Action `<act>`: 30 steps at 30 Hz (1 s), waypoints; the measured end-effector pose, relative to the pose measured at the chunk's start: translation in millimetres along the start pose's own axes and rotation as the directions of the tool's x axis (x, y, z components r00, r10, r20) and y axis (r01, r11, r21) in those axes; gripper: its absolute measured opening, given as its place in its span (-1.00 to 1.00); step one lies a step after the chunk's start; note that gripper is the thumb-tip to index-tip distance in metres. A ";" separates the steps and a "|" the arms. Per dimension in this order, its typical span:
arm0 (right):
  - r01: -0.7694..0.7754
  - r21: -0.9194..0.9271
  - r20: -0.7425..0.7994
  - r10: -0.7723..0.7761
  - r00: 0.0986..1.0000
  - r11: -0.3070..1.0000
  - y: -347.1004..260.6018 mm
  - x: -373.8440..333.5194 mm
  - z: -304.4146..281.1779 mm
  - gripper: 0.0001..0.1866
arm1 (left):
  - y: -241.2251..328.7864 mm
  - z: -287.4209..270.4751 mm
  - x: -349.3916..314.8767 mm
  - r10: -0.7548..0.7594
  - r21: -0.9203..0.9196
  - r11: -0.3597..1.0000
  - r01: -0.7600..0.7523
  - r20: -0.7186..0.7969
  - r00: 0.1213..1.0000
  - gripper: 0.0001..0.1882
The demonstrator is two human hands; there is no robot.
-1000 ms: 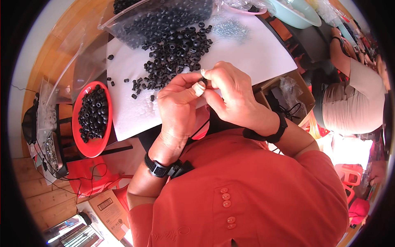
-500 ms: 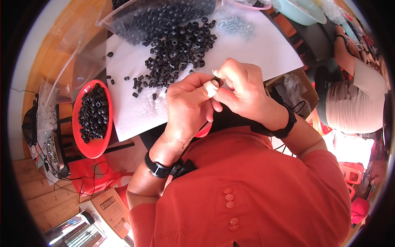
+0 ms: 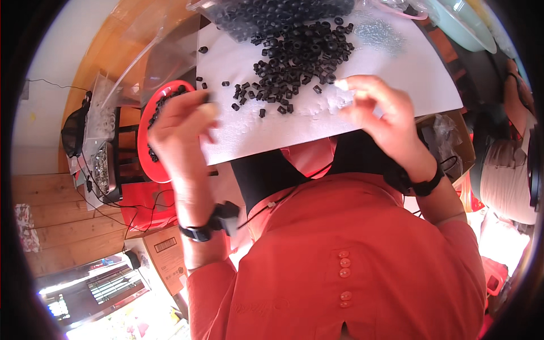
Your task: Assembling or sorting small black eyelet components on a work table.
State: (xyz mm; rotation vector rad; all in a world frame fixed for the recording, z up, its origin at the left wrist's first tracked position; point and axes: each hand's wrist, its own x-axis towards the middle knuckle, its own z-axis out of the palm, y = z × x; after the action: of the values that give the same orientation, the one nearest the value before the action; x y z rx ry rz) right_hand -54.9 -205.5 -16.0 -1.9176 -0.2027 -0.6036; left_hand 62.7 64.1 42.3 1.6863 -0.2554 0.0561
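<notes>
My left hand [image 3: 182, 127] is at the red oval tray [image 3: 145, 144], which holds many small black plastic parts and is partly hidden by that hand. Pinched between its thumb and fingers is a dark bit that looks like one of these parts. Over the right side of the white work surface, my right hand [image 3: 387, 116] is slightly blurred, with thumb and forefinger apart and nothing visible between them. Beyond and between the hands lies a loose heap of small black plastic parts [image 3: 294, 59], some of them round and some ridged.
At the back, a clear plastic bag [image 3: 272, 17] bulges with more black parts. Beside it lies a patch of small clear bits [image 3: 381, 37]. A pale green basin [image 3: 462, 25] stands at the far right. A cardboard box [image 3: 467, 133] and another person [image 3: 504, 175] are to the right.
My hands, which met over the table's front edge, have separated. The left went left to the red tray with the dark part; the right moved right. The view has also shifted.
</notes>
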 end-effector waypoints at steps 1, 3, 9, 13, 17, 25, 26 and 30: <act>-0.001 0.036 -0.038 0.002 0.999 0.999 7.4 2.5 -6.4 -0.71 | -1.9 -21.1 8.2 0.046 0.127 0.991 -0.033 -0.101 0.994 -0.73; 0.021 0.068 -0.133 -0.012 0.991 0.997 18.6 10.3 -16.6 -0.84 | -24.4 -64.9 30.3 0.176 0.438 0.894 -0.091 -0.157 0.972 -0.69; -0.015 -0.047 -0.252 0.003 0.968 0.999 28.7 27.9 -36.9 -0.89 | -13.7 7.7 16.1 0.400 0.473 0.777 -0.415 0.138 0.906 -0.77; -0.150 -0.404 -0.260 0.044 0.965 0.903 29.5 38.1 -51.0 -0.90 | -18.2 83.4 5.7 0.540 0.360 0.629 -0.689 0.437 0.720 -0.84; -0.242 -0.693 -0.181 0.161 0.970 0.679 21.1 43.3 -70.7 -0.90 | -22.4 116.8 9.3 0.563 0.376 0.475 -0.796 0.565 0.603 -0.78; -0.055 -0.822 0.034 0.145 0.989 0.567 23.6 75.5 -53.4 -0.82 | -31.4 136.5 18.8 0.599 0.439 0.212 -0.873 0.648 0.471 -0.85; -0.055 -0.823 0.033 0.145 0.989 0.565 27.8 76.6 -54.7 -0.82 | -30.1 136.2 17.8 0.600 0.437 0.212 -0.874 0.647 0.470 -0.85; 0.041 -0.844 0.165 0.186 0.969 0.534 30.0 73.3 -62.8 -0.78 | -12.5 122.6 -3.9 0.618 0.395 0.298 -0.869 0.614 0.491 -0.83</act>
State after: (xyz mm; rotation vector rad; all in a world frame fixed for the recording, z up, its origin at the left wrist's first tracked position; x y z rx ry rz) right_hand 0.3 -284.1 15.3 -2.9592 0.0556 -0.4295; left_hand 47.8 -54.7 12.9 2.1323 -1.5145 0.6634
